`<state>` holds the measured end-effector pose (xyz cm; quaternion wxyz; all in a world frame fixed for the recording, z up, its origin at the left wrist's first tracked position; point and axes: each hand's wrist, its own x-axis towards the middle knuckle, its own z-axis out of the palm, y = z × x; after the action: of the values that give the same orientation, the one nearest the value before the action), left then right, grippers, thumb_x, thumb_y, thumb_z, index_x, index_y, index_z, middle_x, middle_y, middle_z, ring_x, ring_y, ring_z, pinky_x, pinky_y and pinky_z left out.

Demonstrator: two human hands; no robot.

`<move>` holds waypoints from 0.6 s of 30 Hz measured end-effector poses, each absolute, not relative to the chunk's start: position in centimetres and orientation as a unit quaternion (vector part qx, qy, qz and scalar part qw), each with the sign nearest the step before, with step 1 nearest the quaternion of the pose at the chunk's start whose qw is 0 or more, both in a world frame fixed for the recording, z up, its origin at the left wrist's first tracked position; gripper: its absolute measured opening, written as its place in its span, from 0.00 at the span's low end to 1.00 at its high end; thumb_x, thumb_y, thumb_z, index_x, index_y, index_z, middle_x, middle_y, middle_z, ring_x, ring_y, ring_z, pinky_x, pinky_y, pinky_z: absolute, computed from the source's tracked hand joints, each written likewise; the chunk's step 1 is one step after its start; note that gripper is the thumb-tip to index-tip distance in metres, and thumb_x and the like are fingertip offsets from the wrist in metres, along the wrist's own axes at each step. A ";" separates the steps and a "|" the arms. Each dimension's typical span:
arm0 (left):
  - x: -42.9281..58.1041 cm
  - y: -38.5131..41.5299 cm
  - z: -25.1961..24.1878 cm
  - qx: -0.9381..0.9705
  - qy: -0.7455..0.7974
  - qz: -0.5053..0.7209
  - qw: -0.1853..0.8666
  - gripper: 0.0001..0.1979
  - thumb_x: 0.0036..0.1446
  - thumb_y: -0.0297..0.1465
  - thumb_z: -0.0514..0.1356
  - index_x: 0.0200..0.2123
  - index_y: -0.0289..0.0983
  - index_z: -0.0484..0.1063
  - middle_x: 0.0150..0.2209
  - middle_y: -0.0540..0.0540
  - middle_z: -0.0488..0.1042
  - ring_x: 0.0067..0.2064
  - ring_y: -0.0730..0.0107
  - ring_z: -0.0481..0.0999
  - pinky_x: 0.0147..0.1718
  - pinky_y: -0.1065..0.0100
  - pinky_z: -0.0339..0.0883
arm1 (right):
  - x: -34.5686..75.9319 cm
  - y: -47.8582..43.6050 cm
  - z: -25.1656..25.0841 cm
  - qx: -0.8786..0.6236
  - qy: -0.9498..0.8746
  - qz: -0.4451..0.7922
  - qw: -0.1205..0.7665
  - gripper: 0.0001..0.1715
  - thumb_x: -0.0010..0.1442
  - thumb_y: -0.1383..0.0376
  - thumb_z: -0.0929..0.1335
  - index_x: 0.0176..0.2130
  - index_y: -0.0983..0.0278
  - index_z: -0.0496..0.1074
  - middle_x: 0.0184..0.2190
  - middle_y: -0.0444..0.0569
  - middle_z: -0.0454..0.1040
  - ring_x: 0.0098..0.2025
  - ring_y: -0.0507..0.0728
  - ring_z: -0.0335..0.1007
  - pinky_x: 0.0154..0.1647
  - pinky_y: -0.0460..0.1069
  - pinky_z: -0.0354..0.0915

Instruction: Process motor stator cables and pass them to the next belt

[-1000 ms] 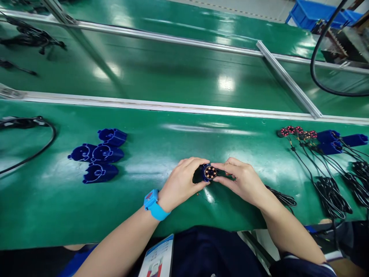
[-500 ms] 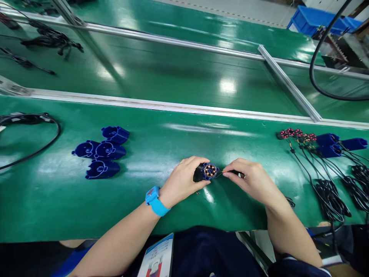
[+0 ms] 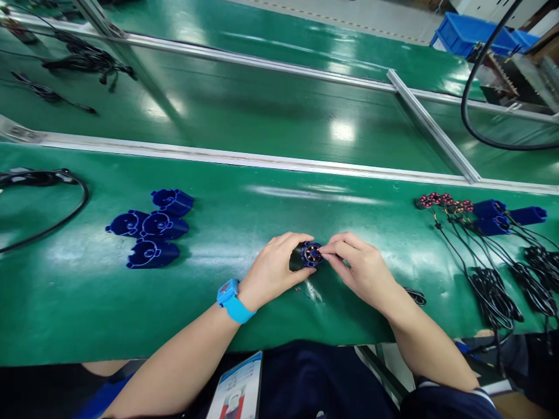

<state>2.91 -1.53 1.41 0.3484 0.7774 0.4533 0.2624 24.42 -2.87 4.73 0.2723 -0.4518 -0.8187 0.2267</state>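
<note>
In the middle of the green bench, my left hand (image 3: 279,265) is closed round a dark blue motor housing (image 3: 305,255), thumb below and fingers above. Its end with a ring of copper coils (image 3: 312,254) faces right. My right hand (image 3: 362,265) has its fingertips pinched together at the right edge of that coil end, touching it. What is between those fingertips is hidden; a coiled black cable (image 3: 414,296) shows on the bench beyond the right wrist.
Several blue housings (image 3: 163,227) lie to the left. On the right are red-wound coil stators (image 3: 439,199), more blue housings (image 3: 491,226) and bundled black cables (image 3: 498,297). A metal rail (image 3: 262,160) runs behind my hands, and a black cable loop (image 3: 466,110) hangs at upper right.
My right hand has moved left, from the wires beside the housing to the coil end itself. The wires it pinched are now hidden. My left hand keeps its hold.
</note>
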 end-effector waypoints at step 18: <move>2.1 -0.8 0.7 0.829 0.381 0.275 0.305 0.15 0.57 0.33 0.70 0.43 0.39 0.69 0.45 0.48 0.70 0.45 0.65 0.73 0.44 0.64 0.67 | 26.4 -2.1 3.9 -0.537 -0.755 0.267 0.267 0.07 0.64 0.65 0.71 0.43 0.61 0.71 0.33 0.43 0.75 0.35 0.51 0.72 0.37 0.45 0.69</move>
<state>2.11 -0.82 0.68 0.3047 0.8287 0.3807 0.2749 26.45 -2.11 3.87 0.2668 -0.5366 -0.7547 0.2671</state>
